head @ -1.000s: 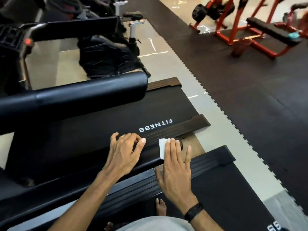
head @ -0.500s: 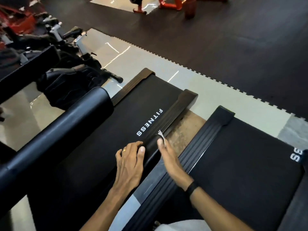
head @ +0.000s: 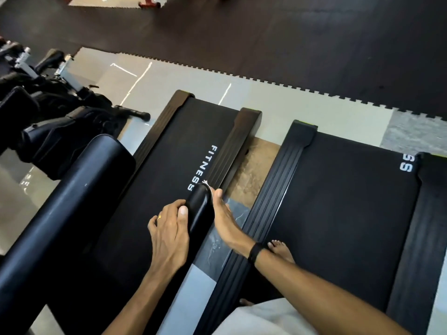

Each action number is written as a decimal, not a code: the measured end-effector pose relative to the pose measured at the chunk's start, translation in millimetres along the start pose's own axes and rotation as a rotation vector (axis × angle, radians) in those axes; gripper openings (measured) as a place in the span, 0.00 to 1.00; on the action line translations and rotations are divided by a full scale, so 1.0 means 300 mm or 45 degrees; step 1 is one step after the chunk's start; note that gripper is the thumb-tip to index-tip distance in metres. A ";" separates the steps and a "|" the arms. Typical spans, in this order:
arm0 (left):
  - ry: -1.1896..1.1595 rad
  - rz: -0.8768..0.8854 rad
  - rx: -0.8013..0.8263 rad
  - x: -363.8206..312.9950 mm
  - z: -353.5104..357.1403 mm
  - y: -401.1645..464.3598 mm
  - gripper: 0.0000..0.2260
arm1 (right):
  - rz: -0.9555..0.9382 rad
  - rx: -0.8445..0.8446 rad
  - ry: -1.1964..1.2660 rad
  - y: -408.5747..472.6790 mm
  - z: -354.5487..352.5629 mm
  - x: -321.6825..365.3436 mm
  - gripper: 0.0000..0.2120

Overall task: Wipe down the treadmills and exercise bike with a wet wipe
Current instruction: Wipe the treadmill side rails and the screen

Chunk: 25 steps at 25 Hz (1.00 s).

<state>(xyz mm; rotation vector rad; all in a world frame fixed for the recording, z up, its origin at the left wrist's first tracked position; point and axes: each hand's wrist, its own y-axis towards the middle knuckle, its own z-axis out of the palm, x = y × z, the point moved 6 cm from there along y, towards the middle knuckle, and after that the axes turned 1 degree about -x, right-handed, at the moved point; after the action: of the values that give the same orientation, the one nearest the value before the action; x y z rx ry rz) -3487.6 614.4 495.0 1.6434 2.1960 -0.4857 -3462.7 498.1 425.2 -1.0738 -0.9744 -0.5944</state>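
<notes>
The wipe (head: 206, 183) shows only as a thin white scrap at the far tip of the handrail (head: 199, 209), caught between the rail's right side and the right hand (head: 223, 215). That hand lies edge-on along the rail with fingers straight and held together, pressing the wipe against the padding rather than curling round it. The left hand (head: 169, 228) rests on the rail's other side, thumb along the top and fingers draped down the left face, steadying it; how tightly they curl cannot be told.

Judged from this, the work is on the right handrail of the left treadmill (head: 174, 151), near its end. Nothing shows which surfaces are already wiped: no damp sheen sets one part off from another. The thick left rail (head: 72, 201), the belt marked FITNESS, the second treadmill (head: 350, 201) on the right and the exercise bike (head: 48, 112) at far left all look untouched by either hand now, so most of the task probably remains.

Much is hidden. Most of the wipe sits behind the palm and the rail. Both consoles lie out of frame. The bike is dark, cut off at the left edge and hard to read. A bare foot (head: 281, 250) stands on the second treadmill; the other foot is barely visible behind pale clothing at the bottom edge.
</notes>
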 end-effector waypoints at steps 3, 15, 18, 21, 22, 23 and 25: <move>-0.010 -0.004 0.018 0.008 0.004 0.002 0.25 | 0.059 0.013 -0.032 -0.030 -0.007 -0.053 0.38; -0.015 0.033 0.033 -0.003 0.000 0.012 0.16 | 0.096 0.037 0.277 -0.104 0.061 -0.027 0.32; -0.074 0.005 0.050 -0.005 -0.005 0.019 0.12 | 0.057 0.002 0.408 -0.171 0.143 0.012 0.40; -0.134 -0.010 0.062 -0.006 -0.010 0.015 0.16 | 0.113 -0.101 0.408 -0.107 0.138 0.009 0.46; -0.141 -0.010 0.060 -0.006 -0.012 0.011 0.17 | 0.151 -0.108 0.392 -0.095 0.134 -0.018 0.48; -0.149 -0.011 0.057 -0.005 -0.014 0.007 0.19 | 0.206 -0.081 0.396 -0.096 0.142 -0.052 0.49; -0.175 -0.021 0.051 0.001 -0.015 0.004 0.22 | 0.298 0.024 0.431 -0.134 0.200 -0.090 0.52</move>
<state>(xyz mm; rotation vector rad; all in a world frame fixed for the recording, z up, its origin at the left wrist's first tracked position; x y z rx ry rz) -3486.7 617.1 498.8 1.5637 2.1141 -0.6317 -3529.5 536.4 428.3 -1.0128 -0.5501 -0.5506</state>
